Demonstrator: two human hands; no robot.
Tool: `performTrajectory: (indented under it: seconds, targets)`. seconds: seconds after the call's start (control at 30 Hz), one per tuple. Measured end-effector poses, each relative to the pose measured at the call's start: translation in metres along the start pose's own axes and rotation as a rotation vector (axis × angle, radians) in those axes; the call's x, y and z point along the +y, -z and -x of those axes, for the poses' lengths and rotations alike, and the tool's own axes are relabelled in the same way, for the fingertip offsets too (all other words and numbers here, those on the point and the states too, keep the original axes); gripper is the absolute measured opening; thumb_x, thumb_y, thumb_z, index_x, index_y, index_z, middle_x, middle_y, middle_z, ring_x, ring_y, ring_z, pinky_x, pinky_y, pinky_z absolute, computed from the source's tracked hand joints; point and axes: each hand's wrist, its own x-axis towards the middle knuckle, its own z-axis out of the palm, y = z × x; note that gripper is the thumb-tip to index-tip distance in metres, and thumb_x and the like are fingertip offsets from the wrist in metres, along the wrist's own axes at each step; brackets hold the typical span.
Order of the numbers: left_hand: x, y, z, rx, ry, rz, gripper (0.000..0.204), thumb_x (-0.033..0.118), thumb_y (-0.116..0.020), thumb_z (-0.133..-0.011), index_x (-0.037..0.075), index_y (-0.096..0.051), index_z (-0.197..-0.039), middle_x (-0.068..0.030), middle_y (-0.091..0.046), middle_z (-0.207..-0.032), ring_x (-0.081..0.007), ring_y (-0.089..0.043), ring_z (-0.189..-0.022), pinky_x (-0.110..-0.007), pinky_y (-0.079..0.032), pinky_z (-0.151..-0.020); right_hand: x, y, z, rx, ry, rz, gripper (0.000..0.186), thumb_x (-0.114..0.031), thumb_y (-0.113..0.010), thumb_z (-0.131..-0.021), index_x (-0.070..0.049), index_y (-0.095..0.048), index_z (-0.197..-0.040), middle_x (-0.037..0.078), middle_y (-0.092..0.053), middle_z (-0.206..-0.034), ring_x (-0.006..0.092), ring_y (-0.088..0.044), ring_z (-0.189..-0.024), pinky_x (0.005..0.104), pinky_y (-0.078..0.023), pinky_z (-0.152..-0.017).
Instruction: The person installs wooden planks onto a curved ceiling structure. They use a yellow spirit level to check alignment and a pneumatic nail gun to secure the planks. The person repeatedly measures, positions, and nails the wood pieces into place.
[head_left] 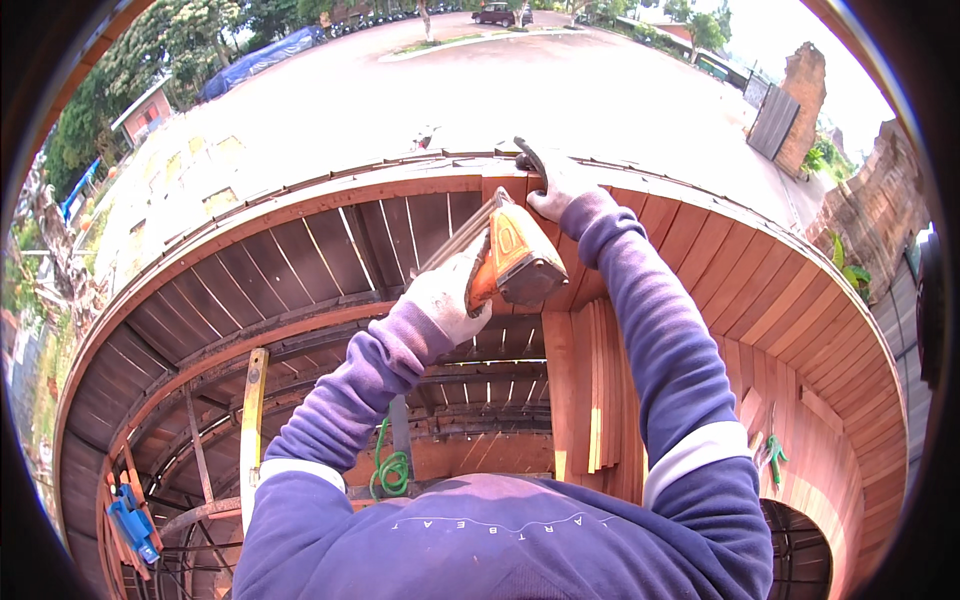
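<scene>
My left hand [447, 290], in a pale glove, is closed around an orange nail gun [515, 245] with a dark end cap. The tool's nose rests at or close to the upper end of a reddish wooden plank [508, 190], and its long magazine slants down to the left. Beside the nose, my right hand [565, 190], also gloved, grips the plank at the curved rim, with the thumb on the inner side. Dark shapes at its fingertips are too unclear to name. Fitted planks [780, 280] line the curved wall to the right.
Several loose boards [600, 390] stand upright below my right arm. On the left, dark slats [250, 270] show behind curved ribs [330, 312], near a yellow level-like bar [254, 400], a blue tool [133, 522] and a coiled green hose [392, 470]. Green-handled pliers [775, 458] lie right.
</scene>
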Motion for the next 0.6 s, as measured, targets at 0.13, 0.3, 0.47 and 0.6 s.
performTrajectory:
  seconds: [0.13, 0.3, 0.47, 0.6]
  targets:
    - [-0.014, -0.02, -0.005, -0.005, -0.004, -0.012, 0.072, 0.013, -0.072, -0.076, -0.002, -0.041, -0.138, -0.0235, -0.061, -0.115, -0.0396, -0.063, -0.103, -0.04, -0.052, -0.09, -0.001, 0.002, -0.001, -0.013, -0.035, 0.021, 0.076, -0.007, -0.06, -0.082, -0.015, -0.03, -0.151, 0.011, -0.057, -0.131, 0.027, -0.053, -0.122, 0.0363, -0.043, -0.107]
    - [-0.012, -0.02, -0.007, -0.009, -0.006, 0.059, 0.07, 0.013, -0.073, -0.075, -0.003, -0.043, -0.136, -0.0242, -0.061, -0.115, -0.0398, -0.063, -0.105, -0.04, -0.052, -0.089, -0.001, 0.002, 0.001, -0.017, -0.068, 0.1, 0.077, -0.007, -0.058, -0.083, -0.015, -0.027, -0.152, 0.011, -0.058, -0.13, 0.027, -0.054, -0.12, 0.0358, -0.043, -0.106]
    - [-0.019, -0.022, -0.017, 0.052, -0.059, 0.059, 0.071, 0.018, -0.07, -0.077, -0.002, -0.041, -0.139, -0.0235, -0.061, -0.11, -0.0396, -0.064, -0.097, -0.043, -0.053, -0.084, -0.018, 0.009, 0.002, -0.07, -0.199, 0.102, 0.078, -0.006, -0.058, -0.083, -0.014, -0.025, -0.153, 0.011, -0.058, -0.13, 0.0276, -0.053, -0.122, 0.0352, -0.042, -0.107]
    - [-0.023, -0.024, -0.02, 0.088, -0.082, 0.017, 0.071, 0.022, -0.068, -0.078, 0.001, -0.042, -0.139, -0.0227, -0.063, -0.108, -0.0396, -0.064, -0.096, -0.044, -0.053, -0.083, -0.013, 0.006, 0.004, -0.005, -0.08, 0.099, 0.08, -0.007, -0.06, -0.083, -0.014, -0.024, -0.154, 0.011, -0.057, -0.132, 0.0279, -0.053, -0.123, 0.0352, -0.041, -0.108]
